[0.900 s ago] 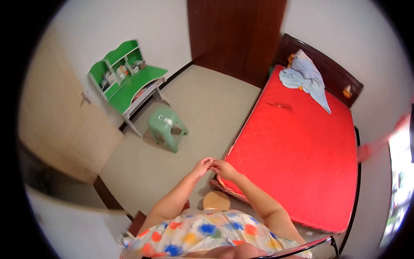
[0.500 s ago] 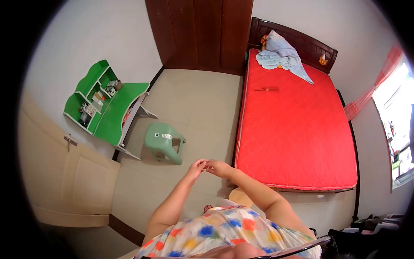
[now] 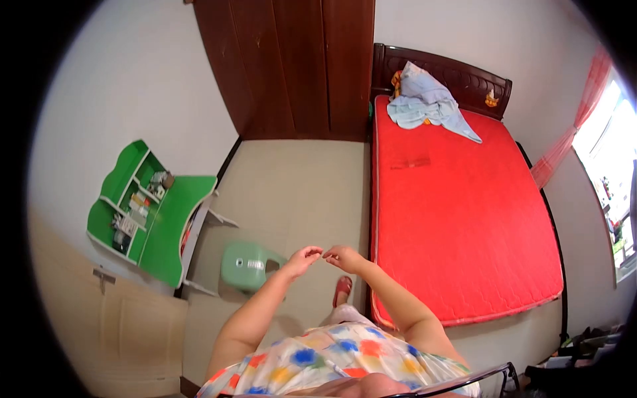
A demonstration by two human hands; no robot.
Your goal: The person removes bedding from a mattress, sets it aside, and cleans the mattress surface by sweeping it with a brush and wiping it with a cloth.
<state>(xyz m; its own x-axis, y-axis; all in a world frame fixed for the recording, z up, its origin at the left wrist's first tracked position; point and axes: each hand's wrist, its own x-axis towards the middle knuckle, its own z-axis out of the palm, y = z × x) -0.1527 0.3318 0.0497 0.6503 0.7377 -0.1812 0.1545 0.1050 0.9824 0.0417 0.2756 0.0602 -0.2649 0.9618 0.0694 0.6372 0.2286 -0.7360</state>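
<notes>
My left hand (image 3: 304, 259) and my right hand (image 3: 346, 258) are in front of my body, fingertips facing each other with a small gap between them. Both have loosely curved fingers, and I see nothing held in either. A green plastic stool (image 3: 244, 266) stands on the floor to the left, partly behind my left forearm. To the right of my right hand lies the bare red mattress (image 3: 464, 232) of the bed. Below my hands, a foot in a red shoe (image 3: 342, 290) is on the floor.
Along the left wall is a green desk (image 3: 166, 232) with shelves of small items, near a cream door (image 3: 126, 318). A brown wardrobe (image 3: 285, 73) closes off the far side. Light blue bedding (image 3: 424, 99) lies by the dark headboard (image 3: 444, 69). A window (image 3: 607, 159) is at right.
The view has shifted forward, with the stool and bed now lower and nearer. My hands, together before, have drawn slightly apart. A red-shoed foot has come forward.
</notes>
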